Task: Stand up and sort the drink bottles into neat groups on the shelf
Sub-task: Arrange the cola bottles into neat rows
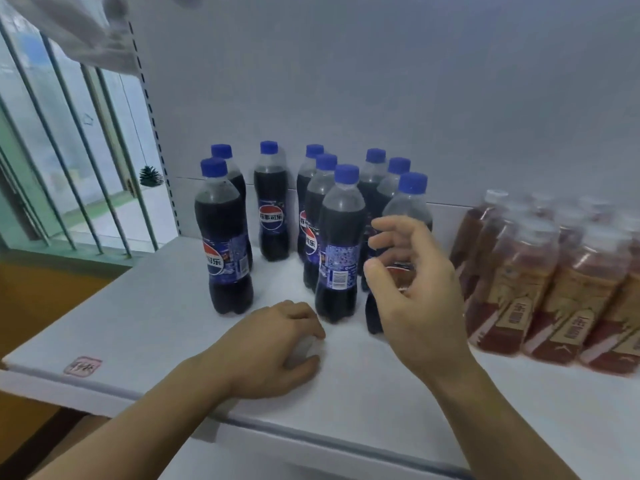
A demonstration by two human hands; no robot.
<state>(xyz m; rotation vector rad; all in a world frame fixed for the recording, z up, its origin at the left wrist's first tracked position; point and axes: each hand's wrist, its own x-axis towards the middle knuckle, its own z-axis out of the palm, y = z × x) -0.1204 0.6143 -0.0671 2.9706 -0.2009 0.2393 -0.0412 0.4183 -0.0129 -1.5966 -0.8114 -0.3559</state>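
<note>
A person is standing at a white shelf (145,323), looking down at both bare hands. A cluster of cola bottles (270,206) with blue caps is standing upright toward the back of the shelf, and to the right of that cluster a tight group of amber tea bottles (554,282) is standing, blurred at the frame edge.

The right hand (415,292) is hovering just in front of the nearest cola bottle (405,209), the front-right one of the cluster. Its fingers and thumb are apart, loosely curved in a reaching shape, gripping nothing; whether the fingertips are touching the bottle cannot be told. That bottle's long axis is running straight up — directly behind the palm, cap showing above the fingers.

The left hand (273,348) is resting palm-down on the shelf just in front of the cluster, fingers lightly bent, holding nothing — though something pale may be lying under them.

The right hand is clearly the nearer one to that bottle, so a grasp around its body looks likeliest.
</note>
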